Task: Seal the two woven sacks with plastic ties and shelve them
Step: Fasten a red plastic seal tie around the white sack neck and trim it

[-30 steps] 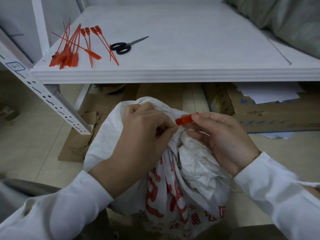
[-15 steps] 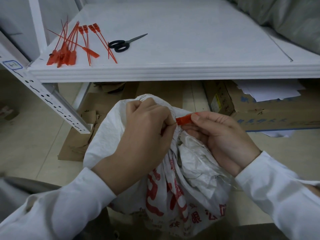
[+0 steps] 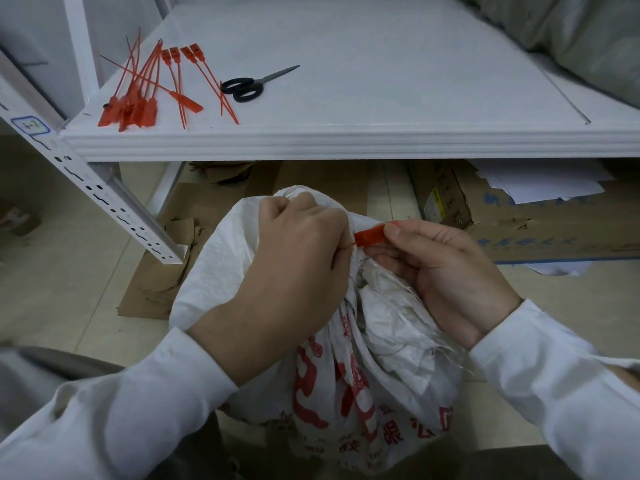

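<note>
While both hands work at its gathered neck, a white woven sack (image 3: 221,271) printed with red characters stands on the floor just in front of a white metal shelf (image 3: 346,143), its long axis running from the bunched mouth nearest the shelf down toward the person. The left hand (image 3: 298,258) is clenched around the neck of the sack, its grip also pinching the thin tail of a red plastic tie (image 3: 370,236). The right hand (image 3: 446,271) has its grip closed on the flat red tag end of that tie, thumb on top. The tie lies roughly level across the neck, tag end pointing right and slightly up toward the shelf edge. On the shelf, at its left front corner, a loose bundle of spare red ties (image 3: 145,95) lies fanned out, most tails pointing away from the shelf's front edge. Just right of them rests a pair of black-handled scissors (image 3: 256,84), blades pointing right and back. A second, grey-green sack (image 3: 571,39) sits at the shelf's far right. Below the shelf lies a cardboard box (image 3: 540,230).
</note>
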`<state>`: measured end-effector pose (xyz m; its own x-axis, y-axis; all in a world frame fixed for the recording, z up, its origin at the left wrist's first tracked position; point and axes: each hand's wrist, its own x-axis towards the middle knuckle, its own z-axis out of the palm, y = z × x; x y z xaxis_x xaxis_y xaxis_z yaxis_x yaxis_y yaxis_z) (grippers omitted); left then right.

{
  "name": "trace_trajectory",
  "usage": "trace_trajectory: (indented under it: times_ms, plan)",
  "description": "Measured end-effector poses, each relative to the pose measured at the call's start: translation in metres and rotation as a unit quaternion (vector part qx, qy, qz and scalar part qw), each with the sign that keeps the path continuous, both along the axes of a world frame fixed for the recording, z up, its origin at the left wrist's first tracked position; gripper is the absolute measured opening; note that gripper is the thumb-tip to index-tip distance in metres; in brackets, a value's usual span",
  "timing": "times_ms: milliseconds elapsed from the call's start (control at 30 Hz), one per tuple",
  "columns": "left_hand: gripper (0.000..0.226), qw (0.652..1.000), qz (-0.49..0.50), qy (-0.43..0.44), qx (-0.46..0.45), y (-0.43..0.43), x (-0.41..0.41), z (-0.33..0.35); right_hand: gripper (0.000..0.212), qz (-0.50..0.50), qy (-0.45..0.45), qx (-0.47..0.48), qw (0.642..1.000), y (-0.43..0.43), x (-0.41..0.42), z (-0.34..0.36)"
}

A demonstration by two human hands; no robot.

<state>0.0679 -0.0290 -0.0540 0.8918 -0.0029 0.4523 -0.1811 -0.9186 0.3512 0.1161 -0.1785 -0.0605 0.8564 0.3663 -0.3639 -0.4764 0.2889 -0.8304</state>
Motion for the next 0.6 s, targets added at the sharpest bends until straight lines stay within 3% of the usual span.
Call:
trace_trajectory:
  times_ms: [167, 333, 600]
  plan:
    - [0.03, 1.0, 0.006, -0.002, -0.005, -0.0016, -0.0009, 0.0014, 0.03, 0.001, -0.006, -0.002, 1.0, 0.0004, 0.0002, -0.0007]
    - [0.027, 1.0, 0.006, -0.002, -0.01, -0.0005, -0.0007, 0.0, 0.015, -0.011, -0.048, -0.039, 0.998, 0.0024, -0.001, -0.0006]
    - [0.02, 1.0, 0.004, -0.002, -0.025, -0.0004, -0.0029, -0.0026, 0.011, -0.016, -0.087, -0.072, 0.993, 0.004, -0.0054, 0.0028]
